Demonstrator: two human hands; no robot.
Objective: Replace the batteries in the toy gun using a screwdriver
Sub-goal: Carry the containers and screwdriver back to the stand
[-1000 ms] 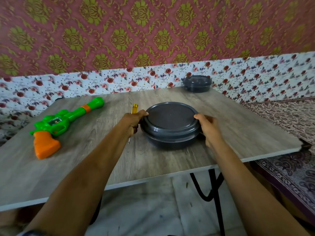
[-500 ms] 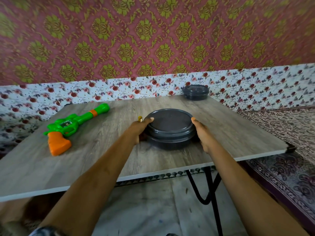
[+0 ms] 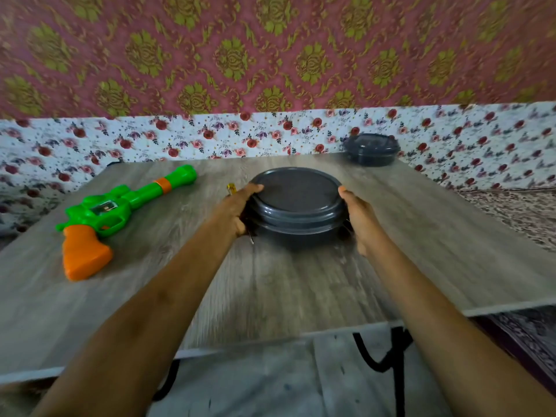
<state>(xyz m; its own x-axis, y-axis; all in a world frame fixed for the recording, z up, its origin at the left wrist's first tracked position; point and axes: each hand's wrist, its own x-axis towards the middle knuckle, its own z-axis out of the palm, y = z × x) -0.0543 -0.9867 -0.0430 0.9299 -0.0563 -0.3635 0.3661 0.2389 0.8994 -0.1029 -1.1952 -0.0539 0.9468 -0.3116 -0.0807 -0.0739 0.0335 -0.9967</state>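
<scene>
A dark grey round container [image 3: 296, 200] with its lid on sits mid-table. My left hand [image 3: 237, 210] grips its left side with the thumb on the lid rim. The same hand also holds a screwdriver [image 3: 231, 188]: the yellow handle end shows above the hand and the metal tip below it. My right hand [image 3: 359, 221] grips the container's right side. The green toy gun [image 3: 114, 212], with an orange grip and an orange band on its barrel, lies on the table to the left, apart from both hands.
A second, smaller dark lidded container [image 3: 371, 149] stands at the table's far right corner by the floral wall. The wooden table [image 3: 301, 281] ends at a front edge near me, with black legs and tiled floor below. A patterned cloth lies to the right.
Both hands have kept their hold on the container, which now sits farther from the table's front edge. The view has shifted and is blurred. The toy gun has not moved.
</scene>
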